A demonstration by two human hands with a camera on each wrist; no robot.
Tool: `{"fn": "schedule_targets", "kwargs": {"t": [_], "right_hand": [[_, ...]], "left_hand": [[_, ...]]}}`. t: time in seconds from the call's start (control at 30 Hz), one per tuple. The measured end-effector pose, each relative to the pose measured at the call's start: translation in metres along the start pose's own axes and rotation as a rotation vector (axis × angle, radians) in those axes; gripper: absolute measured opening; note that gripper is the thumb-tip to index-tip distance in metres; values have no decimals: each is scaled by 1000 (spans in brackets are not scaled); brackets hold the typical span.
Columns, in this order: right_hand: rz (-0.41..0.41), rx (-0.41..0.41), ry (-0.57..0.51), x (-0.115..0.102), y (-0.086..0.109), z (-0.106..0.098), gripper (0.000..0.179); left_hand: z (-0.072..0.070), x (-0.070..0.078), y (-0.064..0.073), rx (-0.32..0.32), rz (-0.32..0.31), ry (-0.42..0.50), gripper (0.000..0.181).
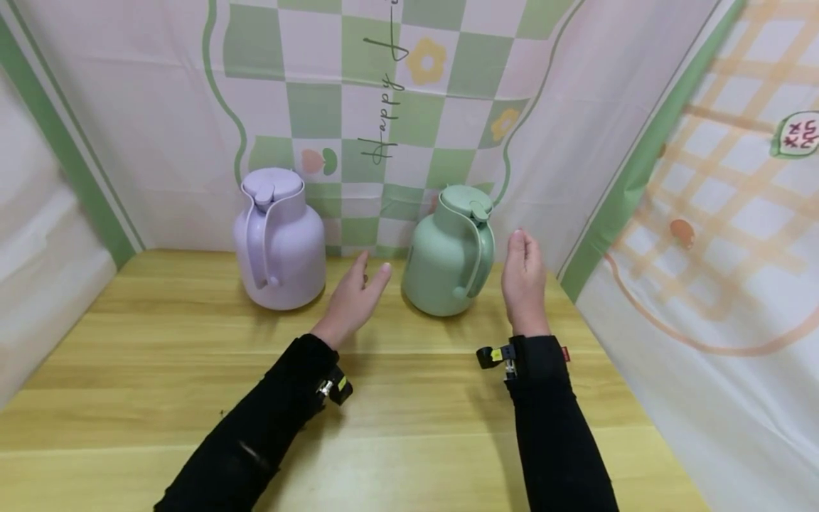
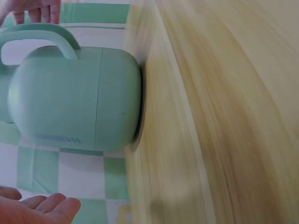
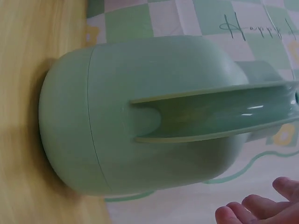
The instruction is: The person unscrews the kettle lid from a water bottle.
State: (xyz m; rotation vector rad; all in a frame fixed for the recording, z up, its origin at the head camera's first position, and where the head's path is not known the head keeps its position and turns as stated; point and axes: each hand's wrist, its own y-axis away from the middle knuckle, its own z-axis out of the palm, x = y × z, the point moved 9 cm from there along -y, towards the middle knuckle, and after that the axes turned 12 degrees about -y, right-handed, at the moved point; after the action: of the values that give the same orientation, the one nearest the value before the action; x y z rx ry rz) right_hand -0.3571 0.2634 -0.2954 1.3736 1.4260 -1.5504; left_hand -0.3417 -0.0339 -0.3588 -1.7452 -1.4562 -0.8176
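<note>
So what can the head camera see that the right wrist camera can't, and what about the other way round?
Only the head view shows the pale purple, round-bodied jug, the person's left hand and the two black fabric sleeves.

Only the right wrist view shows the thin seam running around the lower body of the mint-green, round-bodied jug.

Both show that green jug, the right hand (just its fingers in the wrist view), the light wooden tabletop and the green-and-white checked cloth with "Happy" on it.
</note>
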Motion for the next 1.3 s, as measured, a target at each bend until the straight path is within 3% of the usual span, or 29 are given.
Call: {"fn": "schedule_targets", "kwargs": {"t": [0.2,0.53,0.77,0.93,1.03,1.3], "right_hand": [[186,-41,-71,21,-7,3,93],[367,-63,-180,50,-19,14,91],[349,-82,-192,50,-26,22,87],[280,-131,-235,44,-30,30,62],[279,-159,-252,39,-30,35,51],[351,-198,-230,43,-31,38,66]], "left_hand": [[7,5,-11,-14,-2,49,87],[25,22,-26,-40,23,110,83],[36,28,-32,-77,19,128,90],[41,31,-37,-97,5,122,92],[45,32,-40,-105,0,127,90],[53,33,-47,-125,-21,146,78]]}}
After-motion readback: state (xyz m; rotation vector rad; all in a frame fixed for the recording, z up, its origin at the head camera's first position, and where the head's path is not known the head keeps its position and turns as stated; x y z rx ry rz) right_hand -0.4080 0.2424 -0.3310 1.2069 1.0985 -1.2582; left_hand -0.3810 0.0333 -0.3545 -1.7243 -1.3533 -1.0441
